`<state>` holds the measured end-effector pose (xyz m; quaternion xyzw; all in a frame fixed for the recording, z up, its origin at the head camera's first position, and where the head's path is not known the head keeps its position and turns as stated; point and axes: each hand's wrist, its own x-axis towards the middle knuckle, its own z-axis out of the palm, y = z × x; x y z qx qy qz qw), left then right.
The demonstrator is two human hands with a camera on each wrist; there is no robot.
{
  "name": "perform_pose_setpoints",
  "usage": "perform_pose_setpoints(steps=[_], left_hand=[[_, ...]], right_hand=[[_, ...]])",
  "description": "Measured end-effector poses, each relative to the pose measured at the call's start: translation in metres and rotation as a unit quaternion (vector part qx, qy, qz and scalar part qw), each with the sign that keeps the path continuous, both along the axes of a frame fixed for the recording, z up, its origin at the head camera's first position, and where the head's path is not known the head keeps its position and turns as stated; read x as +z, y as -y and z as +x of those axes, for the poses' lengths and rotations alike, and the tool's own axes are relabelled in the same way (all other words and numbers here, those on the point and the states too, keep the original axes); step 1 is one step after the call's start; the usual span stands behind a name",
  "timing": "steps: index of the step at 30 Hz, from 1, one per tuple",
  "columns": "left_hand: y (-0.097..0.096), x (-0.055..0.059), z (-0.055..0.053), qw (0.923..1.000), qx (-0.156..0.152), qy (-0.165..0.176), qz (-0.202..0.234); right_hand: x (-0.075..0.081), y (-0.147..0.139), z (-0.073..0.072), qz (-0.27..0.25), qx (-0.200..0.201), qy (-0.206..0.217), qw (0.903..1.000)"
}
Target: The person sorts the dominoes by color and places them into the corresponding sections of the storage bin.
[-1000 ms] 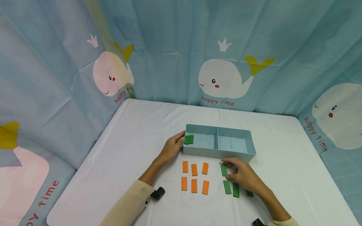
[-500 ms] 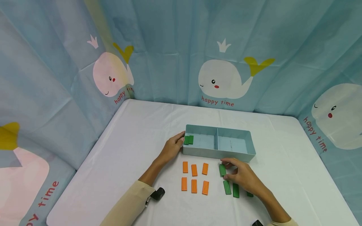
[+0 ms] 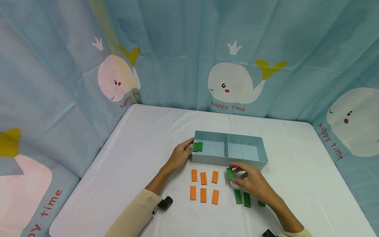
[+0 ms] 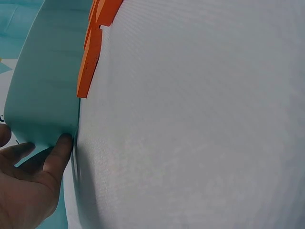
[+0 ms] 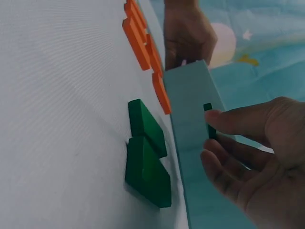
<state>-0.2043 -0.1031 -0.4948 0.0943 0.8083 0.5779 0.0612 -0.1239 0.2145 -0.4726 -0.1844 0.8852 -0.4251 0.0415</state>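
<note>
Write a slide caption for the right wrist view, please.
A right hand pinches a green tile near a blue box, with orange tiles and two more green tiles on the white tabletop.

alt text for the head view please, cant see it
A right hand pinches a green rectangular tile before a long light-blue divided box; the left hand touches its left end. Two green tiles lie in its left compartment; six orange rectangular tiles and more green ones lie on the white table.
</note>
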Motion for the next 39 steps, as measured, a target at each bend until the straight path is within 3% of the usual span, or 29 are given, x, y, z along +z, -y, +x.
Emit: perform_pose_setpoints(steps=[16,39], left_hand=[[0.0,0.001,-0.001,1.0,0.002,-0.001,-0.003],[0.0,-0.001,0.0,1.0,-0.001,0.001,0.0]], right_hand=[[0.014,0.017,-0.009,-0.015,-0.008,-0.057,0.9982],[0.015,0.031,-0.025,-0.046,-0.006,-0.097,0.9942]])
